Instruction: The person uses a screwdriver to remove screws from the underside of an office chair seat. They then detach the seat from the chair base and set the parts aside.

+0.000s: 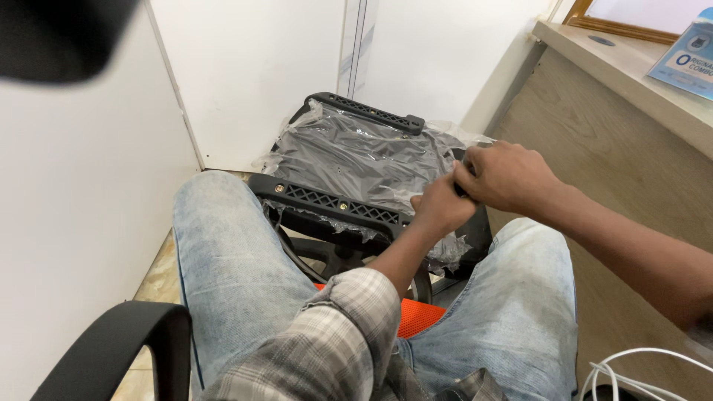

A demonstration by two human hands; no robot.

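Observation:
A black chair seat part (349, 160) wrapped in clear plastic film (445, 141) stands between my knees, its black slotted frame edge (334, 202) toward me. My left hand (440, 206) pinches the film at the part's right side, fingers closed on it. My right hand (509, 177) sits just above and to the right, also closed on the film or a small dark piece there; which one is hidden by the fingers. The two hands touch each other.
I sit on a chair with an orange mesh seat (416, 315) and a black armrest (119, 345). A wooden desk (616, 119) rises at the right, white walls (82, 186) close in at left and back. White cables (639, 367) lie at the lower right.

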